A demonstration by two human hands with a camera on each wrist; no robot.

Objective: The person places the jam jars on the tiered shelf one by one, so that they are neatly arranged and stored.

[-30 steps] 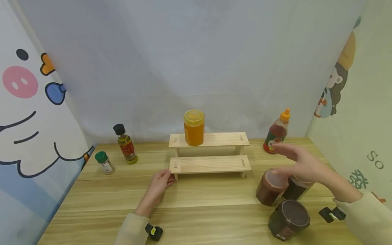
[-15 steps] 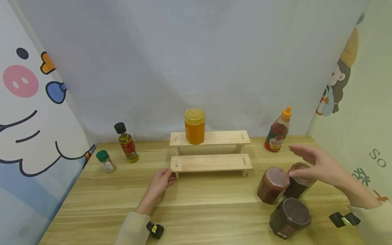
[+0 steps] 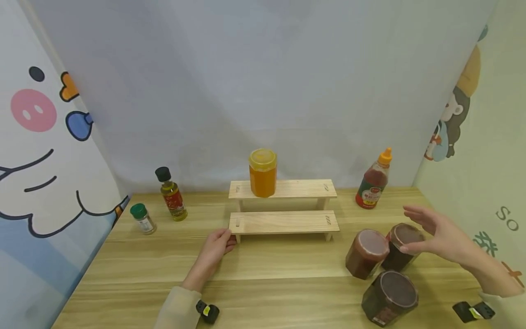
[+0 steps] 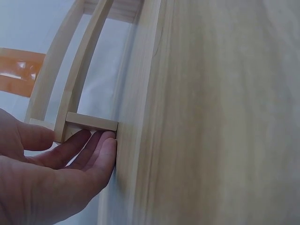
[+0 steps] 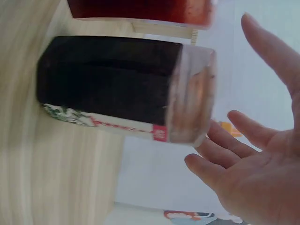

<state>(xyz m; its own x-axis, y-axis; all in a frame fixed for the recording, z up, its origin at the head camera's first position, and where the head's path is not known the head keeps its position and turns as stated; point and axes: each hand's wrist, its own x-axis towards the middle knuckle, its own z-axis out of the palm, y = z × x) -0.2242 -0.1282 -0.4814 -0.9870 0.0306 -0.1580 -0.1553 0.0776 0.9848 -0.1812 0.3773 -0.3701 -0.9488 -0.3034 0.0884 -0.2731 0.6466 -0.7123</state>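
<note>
My left hand (image 3: 214,246) holds the left front corner of a two-tier wooden rack (image 3: 283,222). In the left wrist view the thumb lies against the lower board and the curled fingers are at its leg. On the upper tier stands a yellow-lidded honey jar (image 3: 263,176). My right hand (image 3: 445,237) is spread, with nothing in it, beside the lid of a dark jar (image 5: 108,84); contact is hard to tell. Close by that jar are a reddish-brown jar (image 3: 365,256) and another dark jar (image 3: 389,297), nearer the front.
A red sauce bottle (image 3: 373,183) with an orange cap stands at the back right. To the left are an oil bottle (image 3: 172,198) with a black cap and a small green-capped shaker (image 3: 144,219). Fabric walls border the wooden table (image 3: 135,278).
My right hand has moved right and a little down, from above the reddish-brown jar to the dark jar behind it. The left hand keeps its hold on the rack.
</note>
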